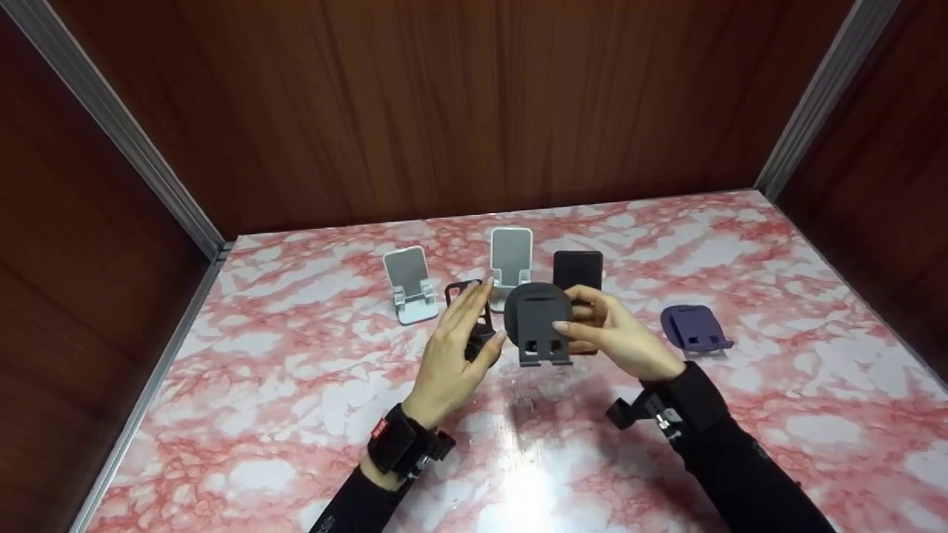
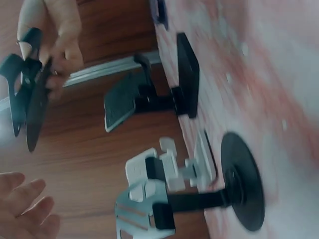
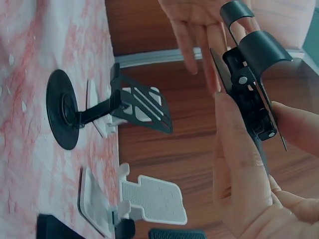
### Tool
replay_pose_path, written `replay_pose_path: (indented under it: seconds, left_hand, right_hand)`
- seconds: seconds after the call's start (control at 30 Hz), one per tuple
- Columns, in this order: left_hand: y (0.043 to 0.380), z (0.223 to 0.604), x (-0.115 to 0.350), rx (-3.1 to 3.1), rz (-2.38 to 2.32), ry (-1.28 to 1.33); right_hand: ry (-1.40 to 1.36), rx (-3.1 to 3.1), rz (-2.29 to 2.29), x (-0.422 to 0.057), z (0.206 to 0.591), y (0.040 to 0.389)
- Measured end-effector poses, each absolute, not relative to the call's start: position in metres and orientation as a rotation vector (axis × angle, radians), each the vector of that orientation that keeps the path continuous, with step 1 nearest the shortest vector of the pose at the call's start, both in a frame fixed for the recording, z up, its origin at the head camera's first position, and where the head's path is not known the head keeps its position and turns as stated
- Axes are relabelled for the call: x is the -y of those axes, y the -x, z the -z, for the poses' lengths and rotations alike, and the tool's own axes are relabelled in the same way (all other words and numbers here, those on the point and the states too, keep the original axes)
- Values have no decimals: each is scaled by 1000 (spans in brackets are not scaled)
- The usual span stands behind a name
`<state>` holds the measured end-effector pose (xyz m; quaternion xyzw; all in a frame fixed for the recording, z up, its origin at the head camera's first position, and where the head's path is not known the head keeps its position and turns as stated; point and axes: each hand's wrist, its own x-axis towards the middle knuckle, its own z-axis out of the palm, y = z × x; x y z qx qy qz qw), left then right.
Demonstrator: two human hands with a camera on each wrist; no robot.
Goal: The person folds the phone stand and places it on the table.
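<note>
on the far left, a small white stand (image 1: 415, 287) sits on the red and white table (image 1: 296, 400). next is the left hand (image 1: 448, 348). its fingers are stretched out and hold nothing. a black stand with slots (image 1: 481, 340) is partly hidden behind that hand, and it stands on a round foot. then comes a taller white stand (image 1: 511, 255), standing up near the back. in front of it, the dark gray stand (image 1: 543, 326) is up in the air, over the table. it has a round base and a flat plate with two little hooks at the bottom. behind it is a plain black stand (image 1: 578, 268). the right hand (image 1: 618, 333) pinches the dark gray stand by its right side, thumb in front and fingers behind. on the far right, a purple stand (image 1: 696, 328) lies folded on the table.
</note>
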<state>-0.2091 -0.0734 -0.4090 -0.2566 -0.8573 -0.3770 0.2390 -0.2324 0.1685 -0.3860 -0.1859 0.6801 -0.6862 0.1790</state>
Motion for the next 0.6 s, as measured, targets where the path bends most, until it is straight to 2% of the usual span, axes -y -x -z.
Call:
replay_pose_path:
  seconds: [0.27,0.6]
  left_hand:
    - [213,415,79,2472,578,620]
    - [216,419,86,2586,452,431]
  right_hand:
    - [417,-1965,1940,-193,381,234]
    - [394,-1928,2049,-235,386,236]
